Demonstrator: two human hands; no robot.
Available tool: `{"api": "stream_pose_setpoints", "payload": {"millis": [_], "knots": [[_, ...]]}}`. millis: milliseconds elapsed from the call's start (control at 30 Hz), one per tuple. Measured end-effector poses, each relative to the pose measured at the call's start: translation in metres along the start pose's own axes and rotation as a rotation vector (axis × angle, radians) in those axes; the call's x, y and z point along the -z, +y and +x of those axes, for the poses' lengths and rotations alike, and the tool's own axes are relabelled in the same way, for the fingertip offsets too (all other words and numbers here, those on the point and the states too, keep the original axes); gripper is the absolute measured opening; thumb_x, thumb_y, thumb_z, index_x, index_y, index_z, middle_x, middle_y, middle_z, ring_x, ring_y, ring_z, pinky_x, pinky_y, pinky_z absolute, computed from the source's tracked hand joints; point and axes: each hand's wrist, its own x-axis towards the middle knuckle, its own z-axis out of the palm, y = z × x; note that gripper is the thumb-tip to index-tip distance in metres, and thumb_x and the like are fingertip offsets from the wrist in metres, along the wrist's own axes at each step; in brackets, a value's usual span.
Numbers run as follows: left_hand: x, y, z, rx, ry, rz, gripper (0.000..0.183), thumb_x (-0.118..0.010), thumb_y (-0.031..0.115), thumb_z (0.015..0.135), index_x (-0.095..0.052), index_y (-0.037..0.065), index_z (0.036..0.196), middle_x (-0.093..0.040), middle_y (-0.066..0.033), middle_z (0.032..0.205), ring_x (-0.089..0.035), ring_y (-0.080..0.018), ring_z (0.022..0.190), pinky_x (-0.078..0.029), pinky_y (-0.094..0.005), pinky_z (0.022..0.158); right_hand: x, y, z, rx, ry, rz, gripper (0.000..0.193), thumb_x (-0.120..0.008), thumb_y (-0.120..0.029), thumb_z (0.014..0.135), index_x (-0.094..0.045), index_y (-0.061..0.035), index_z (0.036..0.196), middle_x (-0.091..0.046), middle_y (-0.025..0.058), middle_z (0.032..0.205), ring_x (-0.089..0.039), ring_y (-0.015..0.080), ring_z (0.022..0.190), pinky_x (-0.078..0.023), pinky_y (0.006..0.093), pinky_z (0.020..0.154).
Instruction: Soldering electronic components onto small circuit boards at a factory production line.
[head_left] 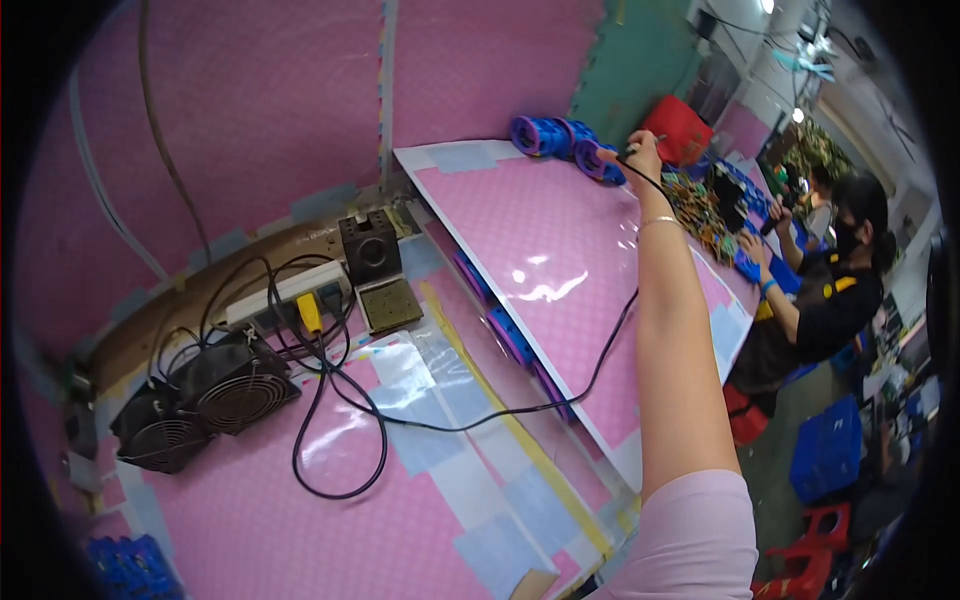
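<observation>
My right arm reaches from the lower right to the far side of the raised pink-covered bench. My right hand (641, 160) is closed around what appears to be a soldering iron, mostly hidden by the fingers. A black cord (600, 365) runs from it to the left. Next to the hand, blue rings with purple insides (597, 160) stand against the back, and a heap of small green and orange parts (695, 215) lies just to the right. On the left are a black iron holder (368, 250) and a brown sponge in a tray (390, 305). My left hand is out of view.
Two black fans (240, 385) stand by a white power strip (285, 295) with a yellow plug (309, 313). A red container (678, 130) is at the back. A co-worker (820, 290) works at the bench's right end, near a blue crate (828, 447) and red stool (815, 545).
</observation>
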Motion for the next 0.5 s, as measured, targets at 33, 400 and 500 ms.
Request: {"api": "stream_pose_setpoints", "payload": {"millis": [33, 400, 500], "knots": [[-0.001, 0.003, 0.004, 0.028, -0.007, -0.010, 0.025, -0.064, 0.029, 0.082, -0.063, 0.007, 0.070, -0.053, -0.0097, 0.063, -0.051, -0.0263, 0.059, -0.044, -0.0408, 0.056, -0.005, 0.006, 0.003, 0.004, -0.040, -0.035, 0.074, -0.093, -0.041, 0.050, -0.049, -0.0084, 0.099, -0.064, 0.0186, 0.090, -0.062, 0.0390, 0.091, -0.048, 0.0435, 0.081], [0.008, -0.005, -0.015, 0.009, 0.001, -0.117, 0.027, -0.070, 0.036, 0.078, -0.065, 0.009, 0.072, -0.058, -0.0108, 0.065, -0.056, -0.0269, 0.063, -0.044, -0.0443, 0.057, 0.030, -0.068, -0.059, 0.047, 0.032, 0.088, 0.043, -0.082, -0.021, 0.064, -0.050, -0.0072, 0.090, -0.060, 0.0124, 0.088, -0.061, 0.0264, 0.085, -0.047, 0.0388, 0.076], [0.017, -0.018, -0.004, -0.268, 0.033, 0.593, 0.018, -0.048, 0.011, 0.089, -0.056, 0.005, 0.074, -0.045, -0.0054, 0.059, -0.045, -0.0259, 0.056, -0.036, -0.0423, 0.054, 0.089, -0.156, -0.114, 0.351, -0.256, 0.368, 0.035, -0.077, -0.009, 0.070, -0.048, -0.0065, 0.089, -0.059, 0.0086, 0.097, -0.056, 0.0186, 0.094, -0.049, 0.0361, 0.080]]}}
